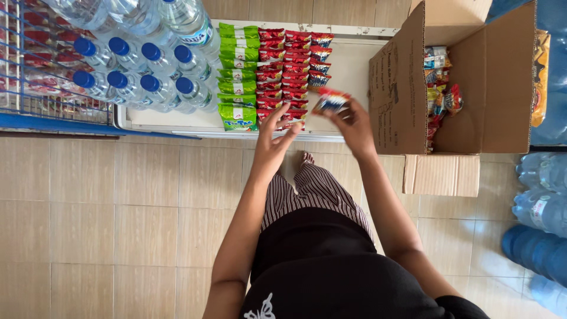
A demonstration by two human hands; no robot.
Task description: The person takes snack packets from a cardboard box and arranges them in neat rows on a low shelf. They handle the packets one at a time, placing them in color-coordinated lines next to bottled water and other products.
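Head view: right hand [354,127] pinching a red snack packet [331,100] above the shelf's [354,71] front edge, left hand [273,139] spread beside the filled green and red packet rows [271,74]; the cardboard box [472,82] holds more packets.

White shelf [354,71] carries blue-capped water bottles [142,77], green snack packets [237,77], red snack packets [289,65] in rows

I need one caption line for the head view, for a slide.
Right hand holds a snack packet over the shelf; left hand touches the red packets.
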